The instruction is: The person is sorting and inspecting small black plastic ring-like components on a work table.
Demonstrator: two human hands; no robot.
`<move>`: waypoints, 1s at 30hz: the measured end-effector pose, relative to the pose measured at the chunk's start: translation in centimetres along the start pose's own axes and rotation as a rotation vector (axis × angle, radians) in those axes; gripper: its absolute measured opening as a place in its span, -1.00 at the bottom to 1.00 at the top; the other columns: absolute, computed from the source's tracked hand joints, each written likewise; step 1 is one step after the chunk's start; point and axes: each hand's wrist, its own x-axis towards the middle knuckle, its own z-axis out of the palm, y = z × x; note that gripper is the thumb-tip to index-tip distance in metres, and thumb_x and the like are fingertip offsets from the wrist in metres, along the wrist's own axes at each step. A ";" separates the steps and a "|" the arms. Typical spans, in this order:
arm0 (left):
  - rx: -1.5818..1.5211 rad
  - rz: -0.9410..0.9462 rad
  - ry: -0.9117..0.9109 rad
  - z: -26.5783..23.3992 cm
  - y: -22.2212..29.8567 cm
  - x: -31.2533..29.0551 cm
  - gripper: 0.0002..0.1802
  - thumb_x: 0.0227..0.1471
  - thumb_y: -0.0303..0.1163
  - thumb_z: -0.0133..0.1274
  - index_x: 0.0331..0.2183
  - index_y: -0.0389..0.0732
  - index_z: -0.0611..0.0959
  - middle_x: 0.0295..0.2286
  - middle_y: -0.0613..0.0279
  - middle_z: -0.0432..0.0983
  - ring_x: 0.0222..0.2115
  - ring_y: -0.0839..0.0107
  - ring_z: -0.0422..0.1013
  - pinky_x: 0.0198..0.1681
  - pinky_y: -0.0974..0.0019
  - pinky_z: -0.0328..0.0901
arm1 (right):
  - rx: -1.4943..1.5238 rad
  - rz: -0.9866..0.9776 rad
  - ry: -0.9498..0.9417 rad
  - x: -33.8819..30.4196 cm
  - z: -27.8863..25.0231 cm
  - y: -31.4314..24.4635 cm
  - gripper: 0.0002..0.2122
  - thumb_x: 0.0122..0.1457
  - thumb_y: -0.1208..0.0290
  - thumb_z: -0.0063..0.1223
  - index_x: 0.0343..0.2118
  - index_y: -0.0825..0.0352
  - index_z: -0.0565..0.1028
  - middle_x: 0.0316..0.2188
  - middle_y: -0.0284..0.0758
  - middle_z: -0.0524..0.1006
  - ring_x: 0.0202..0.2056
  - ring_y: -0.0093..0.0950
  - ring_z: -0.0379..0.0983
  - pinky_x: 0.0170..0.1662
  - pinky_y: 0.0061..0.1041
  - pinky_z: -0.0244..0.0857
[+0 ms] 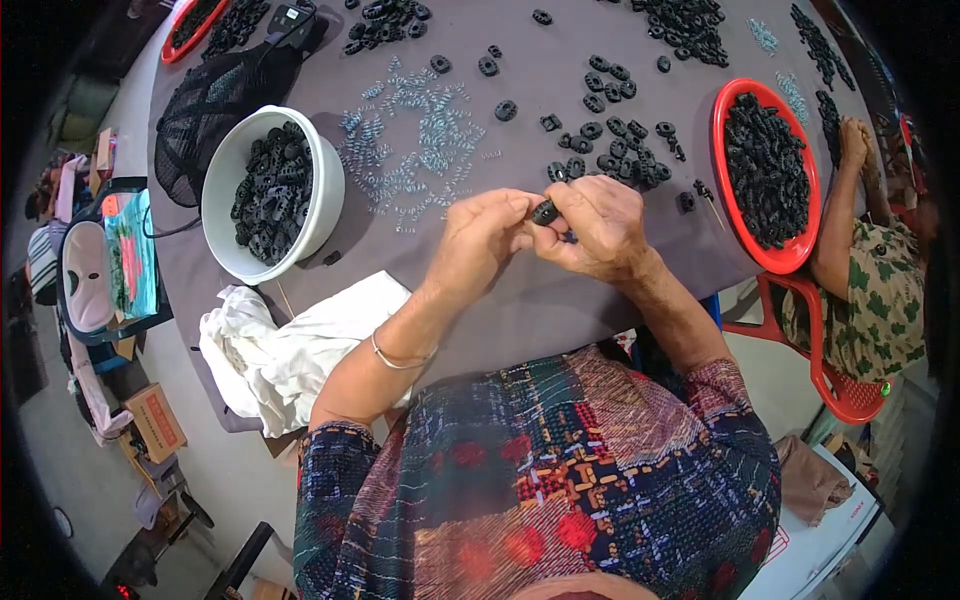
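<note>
A small black plastic part (544, 211) is pinched between my two hands over the near side of the grey-covered table. My left hand (487, 232) is closed, its thumb and fingertips meeting at the part's left side. From the right, my right hand (594, 226) grips the same part between thumb and fingers. Just beyond my hands lies a loose group of similar black parts (608, 163). Farther left, many small metal coil springs (425, 133) are scattered on the cloth. The fingers hide much of the held part.
A white bowl (328, 185) of black pieces stands at left, near a black mesh bag (205, 118) and a white cloth (325, 335). At right are a red tray (722, 150) full of black pieces, a red chair (822, 350) and another person's clasped hands (855, 142).
</note>
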 end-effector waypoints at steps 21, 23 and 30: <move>0.141 0.138 -0.058 -1.3 -2.6 1.0 -0.79 0.13 -0.36 -0.06 -0.33 -0.32 0.54 -0.54 0.32 0.45 -0.56 0.62 0.35 -0.51 0.56 0.25 | 0.325 0.141 -0.093 0.6 -0.7 -0.1 -0.79 -0.06 0.61 0.07 -0.29 0.46 0.47 -0.55 -0.21 0.45 -0.58 -0.36 0.36 -0.48 -0.50 0.25; 0.143 0.135 -0.052 -1.4 -2.5 0.9 -0.77 0.14 -0.34 -0.07 -0.33 -0.33 0.54 -0.53 0.29 0.46 -0.54 0.59 0.37 -0.49 0.54 0.27 | 0.331 0.151 -0.088 1.0 -0.9 -0.6 -0.86 0.00 0.64 0.04 -0.33 0.46 0.49 -0.58 -0.26 0.44 -0.59 -0.46 0.33 -0.51 -0.58 0.20; 0.112 0.117 0.007 -1.0 -1.6 0.8 -0.70 0.15 -0.26 -0.10 -0.30 -0.34 0.53 -0.50 0.23 0.49 -0.52 0.53 0.41 -0.43 0.49 0.34 | 0.357 0.319 -0.102 1.3 -1.7 -1.2 -0.88 0.03 0.62 0.05 -0.33 0.44 0.50 -0.59 -0.40 0.37 -0.58 -0.64 0.25 -0.51 -0.68 0.12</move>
